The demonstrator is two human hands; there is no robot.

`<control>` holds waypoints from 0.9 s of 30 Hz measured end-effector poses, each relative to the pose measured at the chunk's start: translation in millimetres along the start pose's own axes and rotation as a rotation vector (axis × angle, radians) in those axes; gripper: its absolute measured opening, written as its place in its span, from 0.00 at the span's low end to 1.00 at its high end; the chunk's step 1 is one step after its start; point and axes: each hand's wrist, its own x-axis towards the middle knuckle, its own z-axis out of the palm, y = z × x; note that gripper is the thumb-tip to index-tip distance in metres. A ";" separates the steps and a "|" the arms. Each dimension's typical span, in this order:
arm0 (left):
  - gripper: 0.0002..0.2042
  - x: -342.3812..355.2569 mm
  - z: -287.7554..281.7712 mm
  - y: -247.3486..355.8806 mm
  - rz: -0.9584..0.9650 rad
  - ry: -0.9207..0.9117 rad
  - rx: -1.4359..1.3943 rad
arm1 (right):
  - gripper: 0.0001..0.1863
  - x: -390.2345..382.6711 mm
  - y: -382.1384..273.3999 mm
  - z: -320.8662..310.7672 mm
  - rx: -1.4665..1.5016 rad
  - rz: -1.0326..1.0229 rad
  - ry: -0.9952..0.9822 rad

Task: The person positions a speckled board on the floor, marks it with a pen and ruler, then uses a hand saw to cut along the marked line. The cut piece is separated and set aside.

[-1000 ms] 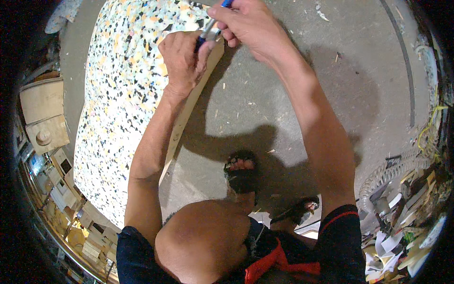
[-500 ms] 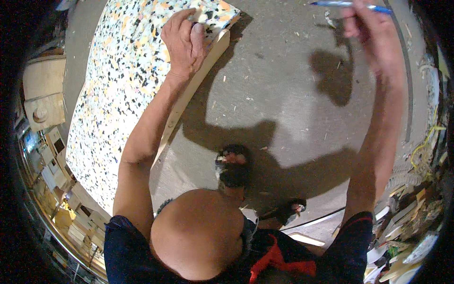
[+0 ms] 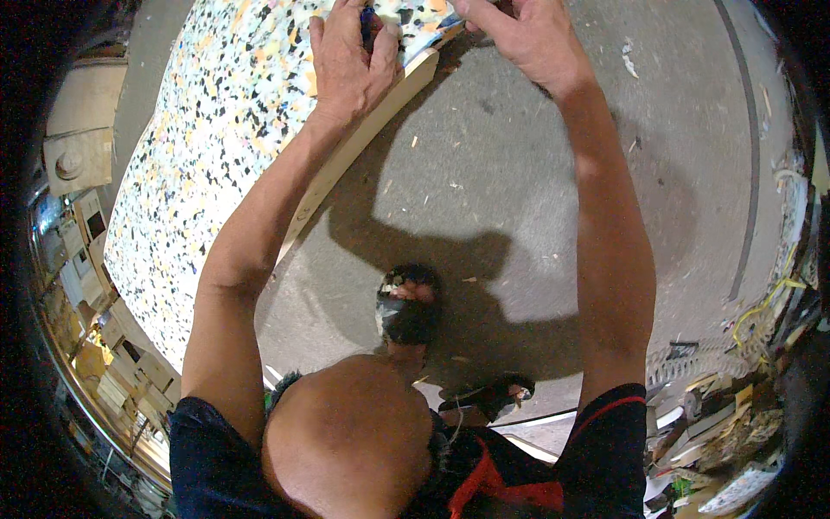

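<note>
A sheet of speckled foam (image 3: 216, 112), white with black and orange flecks, lies on a pale wooden frame (image 3: 363, 130) at the left. On the foam near its far right corner rests my left hand (image 3: 354, 73), with a small dark-blue thing (image 3: 369, 28) between thumb and fingers; its kind is not clear. My right hand (image 3: 540, 43) is closed at that corner, its fingertips cut off by the upper edge. A blue pen (image 3: 451, 21) shows partly at its fingers, against the foam's edge.
Grey floor (image 3: 519, 190) with scattered chips stretches to the right of the foam. Wooden boards and box-like pieces (image 3: 82, 156) stand along the left. Scrap wood (image 3: 718, 432) is heaped at the lower right, near a coiled pale hose (image 3: 692, 368) and yellow cord (image 3: 761, 298).
My right hand has swung left from over the floor to the foam's corner, carrying the blue pen. My left hand has shifted slightly up and right in the picture.
</note>
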 end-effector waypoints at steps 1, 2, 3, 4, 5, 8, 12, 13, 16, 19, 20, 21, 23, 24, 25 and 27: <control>0.23 0.5 -0.1 -0.8 -0.008 -0.013 -0.003 | 0.11 0.8 -0.3 0.3 -0.020 0.020 -0.014; 0.23 0.5 0.1 -1.2 0.008 -0.007 0.002 | 0.11 1.4 -1.0 1.0 -0.040 0.041 -0.028; 0.24 0.4 -0.2 -2.2 0.023 -0.001 0.007 | 0.12 1.8 -1.9 1.4 -0.034 0.032 -0.015; 0.24 0.0 -0.3 -2.6 0.037 0.004 0.013 | 0.12 1.9 -3.4 2.1 -0.027 0.023 -0.003; 0.24 -0.6 -0.6 -3.0 0.037 0.010 0.011 | 0.12 1.6 -5.2 2.7 -0.021 0.016 0.009; 0.23 -1.3 -0.7 -2.9 0.043 0.019 -0.009 | 0.11 0.5 -12.0 2.5 -0.202 0.106 -0.022; 0.23 -0.5 -0.7 0.3 0.033 0.014 -0.014 | 0.11 -0.2 -15.3 2.0 -0.143 0.040 -0.006; 0.23 -0.3 -0.7 1.0 0.022 0.013 -0.006 | 0.11 0.2 -14.3 2.1 -0.143 0.043 -0.003; 0.23 0.0 -0.7 1.9 0.042 0.027 0.006 | 0.12 1.5 -8.9 2.7 -0.166 0.020 -0.005; 0.23 0.1 -0.4 0.7 0.064 0.035 0.001 | 0.11 2.2 -4.4 3.7 -0.176 0.015 -0.007; 0.23 0.0 -0.1 0.0 0.049 0.031 -0.017 | 0.11 2.3 -3.7 4.2 -0.176 0.019 -0.006; 0.23 0.0 0.1 -0.6 0.034 0.027 -0.034 | 0.11 2.4 -3.7 4.7 -0.171 0.014 0.001; 0.23 0.1 0.4 -1.3 0.029 0.023 -0.032 | 0.11 2.4 -5.2 5.7 -0.160 0.003 0.014; 0.23 0.2 0.3 -1.3 0.039 0.023 -0.012 | 0.12 2.3 -6.8 5.9 -0.178 0.015 0.016; 0.24 0.2 0.1 -1.2 0.049 0.023 0.008 | 0.12 2.1 -8.4 5.9 -0.195 0.028 0.018; 0.24 -0.1 -0.4 -0.3 0.049 0.034 0.005 | 0.13 1.3 -11.7 5.7 -0.242 0.042 0.021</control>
